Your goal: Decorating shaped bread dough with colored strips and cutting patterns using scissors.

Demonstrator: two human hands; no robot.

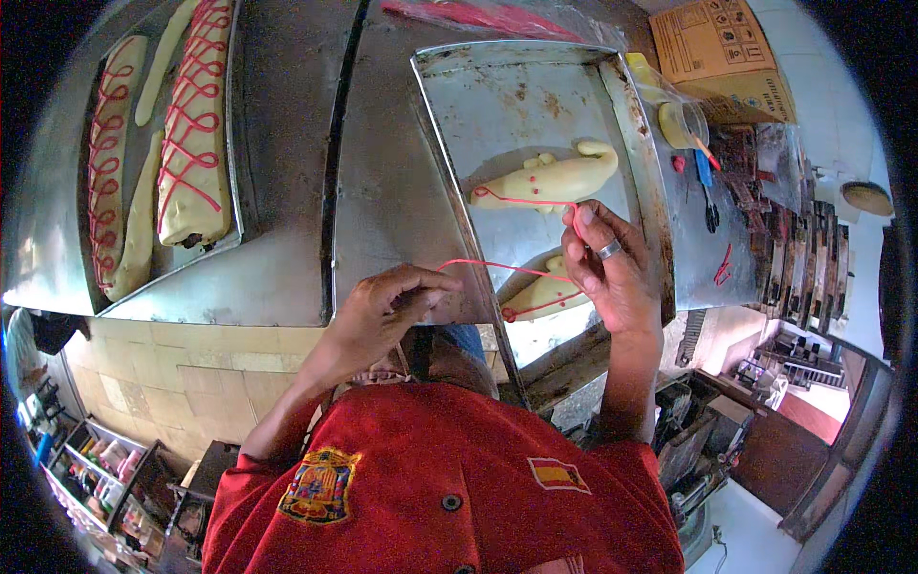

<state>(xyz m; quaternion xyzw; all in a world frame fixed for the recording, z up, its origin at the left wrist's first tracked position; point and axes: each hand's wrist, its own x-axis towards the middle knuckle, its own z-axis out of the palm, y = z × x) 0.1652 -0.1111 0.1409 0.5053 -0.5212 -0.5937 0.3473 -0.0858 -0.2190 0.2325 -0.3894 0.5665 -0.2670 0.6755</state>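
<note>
Metal table (387, 143), the broad support, extends to both sides of the metal tray (521, 96), which serves as the landmark. Cardboard box (712, 53), just beyond the tray's far right corner. Two long pale dough loaves, well to the left of the tray: the wider loaf (191, 124) is crossed by looped red lines, and the narrower loaf (120, 143) bears a similar chain of loops. Two smaller dough figures lie inside the tray: the upper figure (564, 178), near the tray's middle, has a curled right end and small red dots; the lower figure (540, 298), nearer the tray's near end, is partly covered by the right hand. Right hand (588, 234), above the tray's right half: thumb and forefinger pinched closed on a red strand (521, 199), which stretches to the left end of the upper figure. Left hand (397, 298), just outside the tray's left rim: fingers half curled; a red length (497, 265) runs from beside its forefinger over that rim toward the right hand, but whether the left hand grips it cannot be told. Clear cup (683, 126), just right of the tray. Loose red scraps (724, 265), farther right of the tray.
</note>
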